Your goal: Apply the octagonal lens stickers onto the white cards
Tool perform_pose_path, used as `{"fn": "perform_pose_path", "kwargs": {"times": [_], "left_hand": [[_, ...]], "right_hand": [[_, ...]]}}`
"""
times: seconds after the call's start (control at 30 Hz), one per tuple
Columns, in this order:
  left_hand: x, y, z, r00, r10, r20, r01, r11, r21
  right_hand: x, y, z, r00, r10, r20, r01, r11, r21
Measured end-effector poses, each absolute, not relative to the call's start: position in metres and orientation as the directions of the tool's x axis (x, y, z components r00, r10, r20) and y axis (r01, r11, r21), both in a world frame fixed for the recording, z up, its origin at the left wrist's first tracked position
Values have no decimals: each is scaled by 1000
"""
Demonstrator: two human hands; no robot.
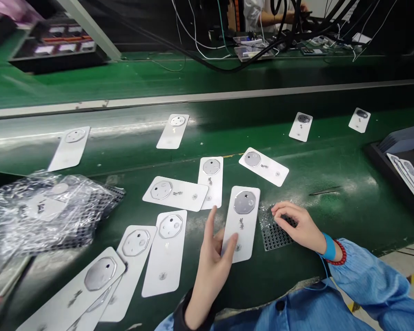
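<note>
My left hand (210, 266) grips the lower left edge of a white card (243, 216), whose dark octagonal lens plate sits at its top. My right hand (296, 225) rests curled on a clear perforated sheet (274, 232) dotted with small dark pads, fingertips on its surface. Several similar white cards with silver octagonal plates lie around them on the green belt (296, 257), some overlapping, such as the card (175, 193) crossing another card (210, 181). A stack at lower left (100, 276) overlaps near my left wrist.
A plastic-wrapped bundle (44, 211) lies at the left, and a black tray (396, 161) holds stacked cards at the right. Thin tweezers (326, 191) lie on the belt. A metal rail (193, 97) crosses behind, and beyond it a co-worker's hand (276, 16) works among cables.
</note>
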State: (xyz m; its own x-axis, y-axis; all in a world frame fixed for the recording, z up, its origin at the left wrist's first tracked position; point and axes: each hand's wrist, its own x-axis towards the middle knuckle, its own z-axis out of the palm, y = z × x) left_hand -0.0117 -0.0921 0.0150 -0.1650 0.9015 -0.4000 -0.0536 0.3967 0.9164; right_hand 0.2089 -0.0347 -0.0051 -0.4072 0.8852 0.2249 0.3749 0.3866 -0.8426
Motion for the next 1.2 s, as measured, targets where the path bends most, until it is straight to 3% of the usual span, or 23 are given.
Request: {"fn": "perform_pose_path", "kwargs": {"times": [0.13,0.23,0.33,0.47,0.87,1.1,1.2], "left_hand": [[8,-98,26,15,907,-421,-123,419,900],[24,-98,29,47,903,-427,-243,425,872],[32,-92,30,10,882,-471,-299,452,840],[38,-84,35,-84,878,-471,-228,444,867],[47,-90,45,-240,937,-254,-85,241,967],[44,-90,43,-302,933,-194,-22,196,980],[43,-90,44,-328,924,-197,-23,200,980]], "right_hand": [[192,-34,20,-356,863,359,323,474,-819],[182,-35,25,-370,830,418,291,531,-796],[181,-35,25,-398,814,424,277,547,-790],[185,-36,29,-399,802,445,299,573,-763],[187,-40,36,-376,729,572,354,683,-639],[193,-46,33,-580,543,607,454,834,-313],[195,-49,31,-623,507,595,467,852,-236]]}}
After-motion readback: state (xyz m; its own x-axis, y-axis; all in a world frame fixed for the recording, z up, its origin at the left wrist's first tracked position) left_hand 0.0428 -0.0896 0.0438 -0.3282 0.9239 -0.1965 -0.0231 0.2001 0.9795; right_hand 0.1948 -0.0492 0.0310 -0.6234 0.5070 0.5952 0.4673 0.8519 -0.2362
